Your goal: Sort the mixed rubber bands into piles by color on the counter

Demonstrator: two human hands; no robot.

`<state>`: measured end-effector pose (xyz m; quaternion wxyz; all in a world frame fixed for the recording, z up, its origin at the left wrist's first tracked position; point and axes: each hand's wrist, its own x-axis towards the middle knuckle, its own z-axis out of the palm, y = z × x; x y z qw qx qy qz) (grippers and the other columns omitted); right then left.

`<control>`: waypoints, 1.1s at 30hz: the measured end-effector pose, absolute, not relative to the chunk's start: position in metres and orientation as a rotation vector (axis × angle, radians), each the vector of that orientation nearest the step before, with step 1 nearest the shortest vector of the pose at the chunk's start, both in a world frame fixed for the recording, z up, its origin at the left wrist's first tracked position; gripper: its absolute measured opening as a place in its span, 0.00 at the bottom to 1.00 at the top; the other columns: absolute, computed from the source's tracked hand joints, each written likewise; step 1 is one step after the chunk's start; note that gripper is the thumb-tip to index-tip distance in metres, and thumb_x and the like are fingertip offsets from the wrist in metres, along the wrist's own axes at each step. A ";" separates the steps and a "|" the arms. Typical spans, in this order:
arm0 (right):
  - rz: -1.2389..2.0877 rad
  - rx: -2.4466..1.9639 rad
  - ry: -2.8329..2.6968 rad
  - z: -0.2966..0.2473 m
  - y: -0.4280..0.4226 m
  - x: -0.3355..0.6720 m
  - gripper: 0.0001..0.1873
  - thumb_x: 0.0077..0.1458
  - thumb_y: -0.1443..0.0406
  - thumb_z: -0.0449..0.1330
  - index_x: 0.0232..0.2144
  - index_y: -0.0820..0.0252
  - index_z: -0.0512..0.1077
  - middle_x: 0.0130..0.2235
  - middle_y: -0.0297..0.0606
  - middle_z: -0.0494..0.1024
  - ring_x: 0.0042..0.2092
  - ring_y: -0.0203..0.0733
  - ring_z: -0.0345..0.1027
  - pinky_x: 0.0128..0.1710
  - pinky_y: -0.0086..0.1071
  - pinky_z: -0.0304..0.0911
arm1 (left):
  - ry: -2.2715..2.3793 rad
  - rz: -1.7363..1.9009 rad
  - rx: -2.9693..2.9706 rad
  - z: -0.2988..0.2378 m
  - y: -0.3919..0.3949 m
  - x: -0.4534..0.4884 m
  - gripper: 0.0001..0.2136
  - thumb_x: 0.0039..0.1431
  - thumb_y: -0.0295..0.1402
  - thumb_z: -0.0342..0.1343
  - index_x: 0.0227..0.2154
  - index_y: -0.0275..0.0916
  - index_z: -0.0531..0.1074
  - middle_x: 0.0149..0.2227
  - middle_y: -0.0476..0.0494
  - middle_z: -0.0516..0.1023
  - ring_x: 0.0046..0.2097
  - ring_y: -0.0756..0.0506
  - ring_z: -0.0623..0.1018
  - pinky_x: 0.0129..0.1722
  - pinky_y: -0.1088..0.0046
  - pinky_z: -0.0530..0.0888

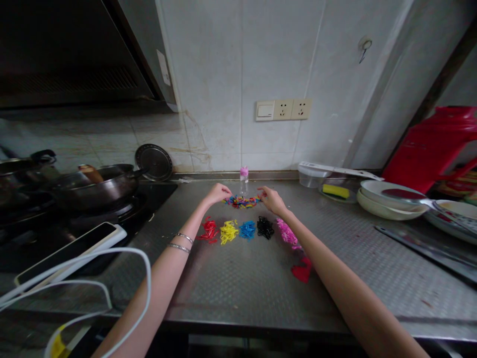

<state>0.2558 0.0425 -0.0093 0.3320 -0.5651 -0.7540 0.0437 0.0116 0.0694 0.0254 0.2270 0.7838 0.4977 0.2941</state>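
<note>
A mixed heap of small coloured bands lies on the steel counter near the wall. My left hand rests at the heap's left end, fingers curled in a pinch. My right hand pinches at its right end. What either pinch holds is too small to make out. Closer to me sit sorted piles: red, yellow, blue, black and pink. A small clear bottle with a pink cap stands just behind the heap.
A stove with a dark pan and a lid is at the left. A phone with a white cable lies at the front left. Bowls, a sponge, a clear tub and a red chair are at the right.
</note>
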 end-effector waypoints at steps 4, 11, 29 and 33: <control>0.045 -1.225 -1.854 0.011 0.035 0.253 0.18 0.53 0.66 0.48 0.47 0.61 0.63 0.36 0.41 0.72 0.41 0.41 0.62 0.40 0.31 0.56 | 1.461 0.845 2.103 0.031 0.072 -0.002 0.09 0.41 0.29 0.56 0.26 0.32 0.76 0.24 0.44 0.76 0.24 0.52 0.70 0.24 0.79 0.64; 0.080 -1.077 -1.857 0.022 0.014 0.226 0.15 0.53 0.66 0.49 0.45 0.58 0.63 0.36 0.39 0.70 0.38 0.38 0.62 0.37 0.29 0.57 | 1.503 0.946 2.003 0.043 0.072 -0.022 0.10 0.41 0.32 0.56 0.28 0.32 0.76 0.21 0.45 0.74 0.22 0.53 0.66 0.22 0.79 0.61; 0.216 -0.673 -2.528 0.010 -0.048 0.137 0.18 0.48 0.71 0.53 0.43 0.58 0.68 0.38 0.38 0.73 0.41 0.38 0.63 0.40 0.30 0.58 | 1.548 0.885 1.979 0.029 0.071 -0.016 0.10 0.40 0.30 0.56 0.28 0.31 0.76 0.14 0.50 0.68 0.18 0.54 0.63 0.20 0.78 0.59; 0.222 -0.755 -2.321 0.019 -0.028 0.161 0.16 0.49 0.71 0.52 0.41 0.61 0.70 0.36 0.39 0.74 0.36 0.36 0.65 0.38 0.29 0.58 | 1.619 0.834 2.071 0.013 0.078 -0.018 0.10 0.39 0.28 0.57 0.28 0.30 0.76 0.17 0.48 0.71 0.21 0.52 0.66 0.23 0.78 0.61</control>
